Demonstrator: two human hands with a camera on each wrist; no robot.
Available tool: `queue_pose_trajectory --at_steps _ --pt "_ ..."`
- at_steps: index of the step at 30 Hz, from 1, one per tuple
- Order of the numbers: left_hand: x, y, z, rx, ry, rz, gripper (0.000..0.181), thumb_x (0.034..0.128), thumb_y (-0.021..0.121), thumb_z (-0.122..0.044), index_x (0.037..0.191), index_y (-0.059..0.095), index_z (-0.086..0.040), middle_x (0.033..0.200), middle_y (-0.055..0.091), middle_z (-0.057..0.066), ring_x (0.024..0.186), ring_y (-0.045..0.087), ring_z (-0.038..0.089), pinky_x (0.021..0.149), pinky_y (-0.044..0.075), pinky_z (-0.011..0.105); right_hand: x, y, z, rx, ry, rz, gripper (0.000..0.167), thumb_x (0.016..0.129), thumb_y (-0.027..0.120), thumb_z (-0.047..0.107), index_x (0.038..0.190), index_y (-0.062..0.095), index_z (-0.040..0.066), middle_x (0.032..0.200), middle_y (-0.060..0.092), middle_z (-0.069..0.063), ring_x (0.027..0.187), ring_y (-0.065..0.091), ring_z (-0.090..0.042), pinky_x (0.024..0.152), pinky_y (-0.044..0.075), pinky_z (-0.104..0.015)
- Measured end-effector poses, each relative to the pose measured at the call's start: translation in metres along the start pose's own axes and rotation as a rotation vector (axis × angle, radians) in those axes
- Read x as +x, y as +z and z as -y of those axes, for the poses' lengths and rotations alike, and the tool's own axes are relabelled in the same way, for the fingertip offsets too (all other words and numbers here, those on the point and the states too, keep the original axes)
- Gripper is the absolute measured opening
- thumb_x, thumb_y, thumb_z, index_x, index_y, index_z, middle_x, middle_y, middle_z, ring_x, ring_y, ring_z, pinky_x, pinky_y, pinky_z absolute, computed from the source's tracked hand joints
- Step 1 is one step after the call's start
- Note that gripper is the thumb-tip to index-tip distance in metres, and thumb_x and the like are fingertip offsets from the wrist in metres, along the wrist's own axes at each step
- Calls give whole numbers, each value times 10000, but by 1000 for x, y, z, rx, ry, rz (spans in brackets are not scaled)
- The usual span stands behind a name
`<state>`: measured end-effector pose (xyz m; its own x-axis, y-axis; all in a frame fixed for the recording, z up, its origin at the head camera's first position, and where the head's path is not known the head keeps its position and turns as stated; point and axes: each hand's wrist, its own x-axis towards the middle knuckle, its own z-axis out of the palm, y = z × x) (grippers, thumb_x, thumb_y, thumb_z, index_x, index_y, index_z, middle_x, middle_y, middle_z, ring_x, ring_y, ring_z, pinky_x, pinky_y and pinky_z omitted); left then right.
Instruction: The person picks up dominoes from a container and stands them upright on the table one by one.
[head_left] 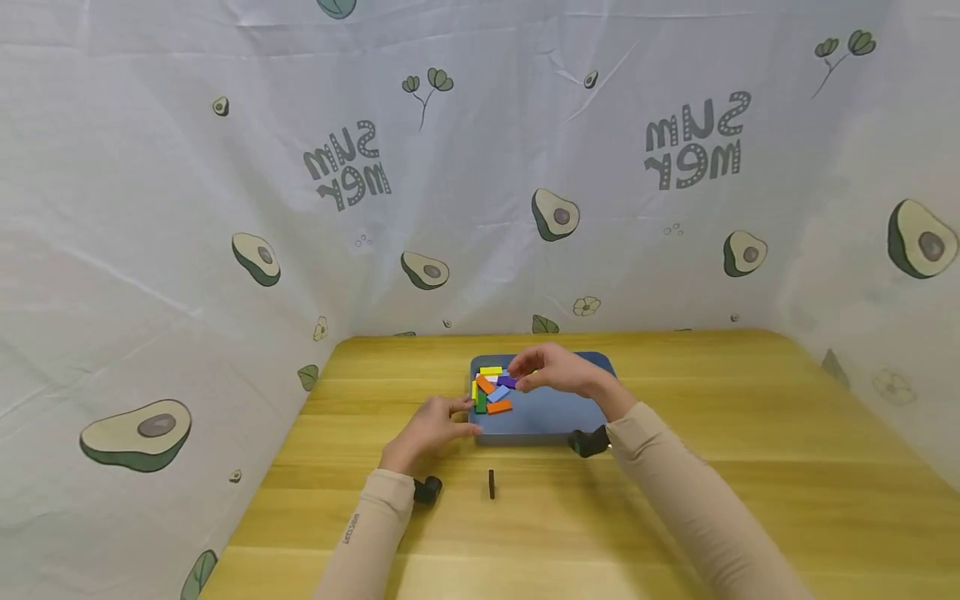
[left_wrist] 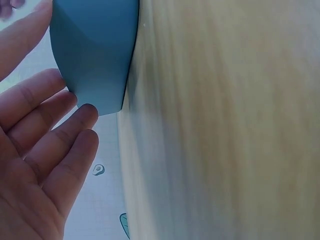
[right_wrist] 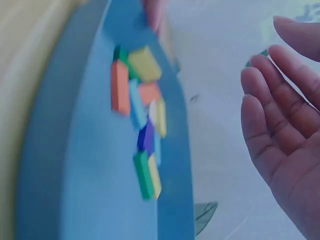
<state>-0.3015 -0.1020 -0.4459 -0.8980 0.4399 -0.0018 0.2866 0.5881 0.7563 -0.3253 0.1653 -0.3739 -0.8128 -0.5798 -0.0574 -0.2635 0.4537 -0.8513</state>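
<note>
A blue-grey tray holds several coloured blocks gathered toward its left end, among them an orange block, a green block and a purple block. My left hand is at the tray's left end, its relaxed fingers resting against the outside of the wall. Over the blocks hovers my right hand, fingers loosely bent and apart; the right wrist view shows nothing in it.
A small dark upright piece stands on the wooden table in front of the tray. A white cloth with avocado prints hangs behind and beside the table.
</note>
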Motion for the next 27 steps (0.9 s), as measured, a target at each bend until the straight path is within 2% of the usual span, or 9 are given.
queue_pose_trajectory --at_steps 5,10,14,19,23,27 --pt "-1 -2 2 7 6 -16 585 887 774 -316 1357 608 -9 1503 507 113 1428 430 346 1160 365 517 25 -4 -19 36 46 13 326 959 653 51 1250 606 -90 1230 640 -268 1025 674 -264 1022 504 -557" --pt "0 0 2 11 10 -8 594 881 777 -330 1359 608 -21 1494 515 107 1424 438 343 1155 373 518 36 -3 -39 33 122 6 326 952 652 33 1242 602 -109 1254 627 -284 956 657 -155 1016 529 -481" --pt "1 0 1 10 3 -10 602 878 779 -339 1363 607 -27 1498 515 102 1422 443 341 1153 375 522 41 -5 -44 27 167 3 317 943 667 41 1226 614 -91 1244 635 -256 954 643 -158 1008 534 -445" --pt "1 0 0 -15 -3 -8 592 880 782 -314 1354 607 -5 1498 512 110 1427 435 345 1156 365 524 49 -10 -43 -83 222 33 282 915 694 27 1180 646 -59 1122 675 -154 945 602 -178 956 533 -369" --pt "2 0 1 -18 -3 -14 585 876 787 -302 1349 611 -7 1498 512 105 1429 432 341 1161 357 522 53 -10 -41 -195 215 91 248 881 728 8 1121 673 -24 1051 671 -93 930 573 -190 902 529 -326" --pt "1 1 1 -18 -7 -7 585 871 791 -300 1343 614 -5 1497 511 106 1436 421 337 1165 352 522 57 -6 -42 -231 211 145 222 881 732 11 1098 681 6 1059 669 -82 926 564 -185 902 531 -309"
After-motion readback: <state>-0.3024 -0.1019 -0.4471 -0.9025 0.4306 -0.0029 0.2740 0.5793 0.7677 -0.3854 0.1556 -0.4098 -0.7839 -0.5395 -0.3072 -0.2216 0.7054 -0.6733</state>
